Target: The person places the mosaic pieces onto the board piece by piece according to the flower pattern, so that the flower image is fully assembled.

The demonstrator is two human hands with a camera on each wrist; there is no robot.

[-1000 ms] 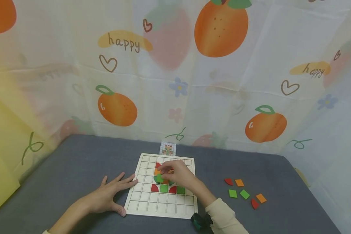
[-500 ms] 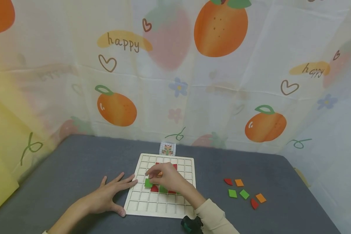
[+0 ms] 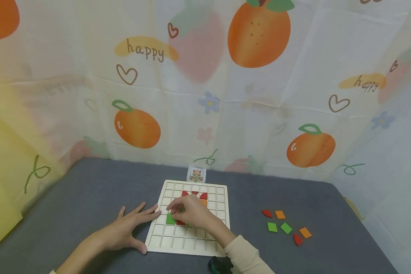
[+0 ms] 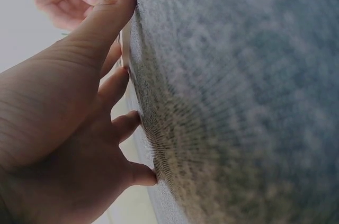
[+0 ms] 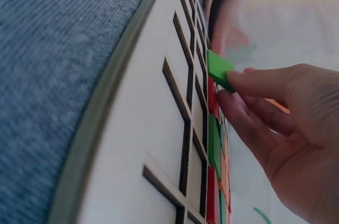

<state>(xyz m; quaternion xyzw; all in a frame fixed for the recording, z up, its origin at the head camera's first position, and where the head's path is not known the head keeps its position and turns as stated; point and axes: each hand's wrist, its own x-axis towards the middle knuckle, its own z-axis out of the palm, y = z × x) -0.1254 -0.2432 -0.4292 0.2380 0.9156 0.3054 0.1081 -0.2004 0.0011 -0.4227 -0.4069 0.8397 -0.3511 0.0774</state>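
Observation:
A white grid board [image 3: 181,243] lies on the grey table, with red, orange and green tiles in its middle cells. My right hand [image 3: 191,211] is over those tiles and pinches a green square tile [image 3: 170,219] between thumb and fingers. In the right wrist view this green tile [image 5: 218,69] is tilted, one edge at the board beside a red tile [image 5: 213,97]. With fingers spread, my left hand [image 3: 125,228] rests along the board's left edge, fingertips and thumb touching it. Part of the tile pattern is hidden under my right hand.
Several loose tiles lie to the right of the board, among them a green square [image 3: 272,227], an orange square [image 3: 305,232] and a red quarter-round [image 3: 298,239]. Behind the board's far edge is a small pattern card [image 3: 196,174]. A printed curtain [image 3: 246,125] hangs behind the table.
My right hand has carried the green tile leftward and then slightly nearer, to a cell left of the red tile. The left hand has stayed put.

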